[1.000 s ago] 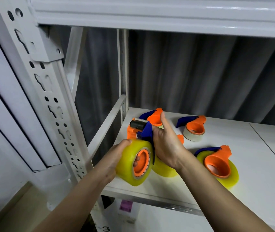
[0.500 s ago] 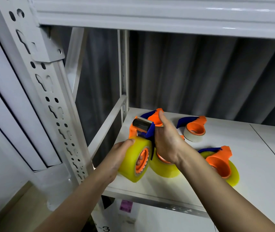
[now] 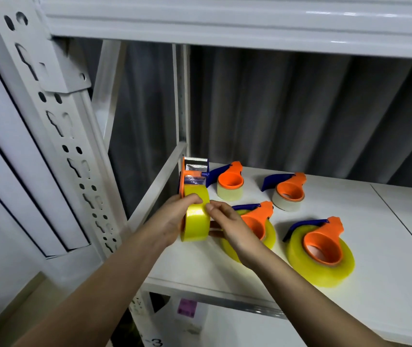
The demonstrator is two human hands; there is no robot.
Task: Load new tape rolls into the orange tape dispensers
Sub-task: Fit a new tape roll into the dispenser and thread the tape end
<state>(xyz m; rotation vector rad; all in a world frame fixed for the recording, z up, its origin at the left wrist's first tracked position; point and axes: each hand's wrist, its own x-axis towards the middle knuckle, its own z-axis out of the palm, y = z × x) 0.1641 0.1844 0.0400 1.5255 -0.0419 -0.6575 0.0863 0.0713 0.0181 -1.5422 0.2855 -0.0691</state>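
You have bare shelf [image 3: 387, 246] to the right and along the near edge. Four loaded dispensers crowd the middle: two far [image 3: 230, 182] [image 3: 288, 192], two near [image 3: 257, 226] [image 3: 321, 251]. The slanted rail [image 3: 157, 186] and upright post [image 3: 181, 96] close the left, and the upper shelf [image 3: 225, 23] limits headroom.

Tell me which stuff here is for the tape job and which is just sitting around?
For the job:
- held dispenser with its yellow roll
- left hand, right hand
- four dispensers lying on the shelf, e.g.

Just there:
- pink label below
- grey curtain
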